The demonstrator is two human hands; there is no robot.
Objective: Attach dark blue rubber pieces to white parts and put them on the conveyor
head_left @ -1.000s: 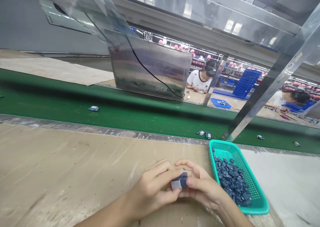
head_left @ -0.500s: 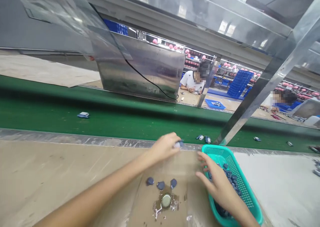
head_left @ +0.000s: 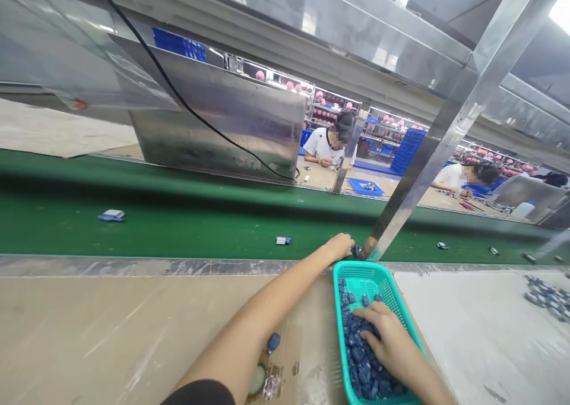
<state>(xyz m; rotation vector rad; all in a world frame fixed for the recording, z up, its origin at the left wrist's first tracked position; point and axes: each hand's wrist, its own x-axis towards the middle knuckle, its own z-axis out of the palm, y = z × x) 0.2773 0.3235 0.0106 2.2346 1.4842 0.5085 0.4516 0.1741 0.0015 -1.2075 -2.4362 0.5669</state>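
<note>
my left hand point(head_left: 342, 246) is stretched out over the green belt point(head_left: 200, 233), fingers curled down beside a small blue piece point(head_left: 357, 251) near the metal post point(head_left: 418, 173) — i cannot tell whether they grip anything. my right hand point(head_left: 388, 335) is open, thumb and fingers apart, among the dark blue pieces point(head_left: 361, 366) heaped in the teal basket point(head_left: 361, 265). a blue-and-white piece point(head_left: 283, 240) lies on the belt, left of my left hand — and a loose blue lump point(head_left: 273, 342) sits on the worktop point(head_left: 133, 328) just beside my left forearm point(head_left: 278, 307), near a round cap point(head_left: 257, 380).

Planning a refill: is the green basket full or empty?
Partly full: dark blue pieces lie in the green basket, with bare mesh at its far end.
</note>
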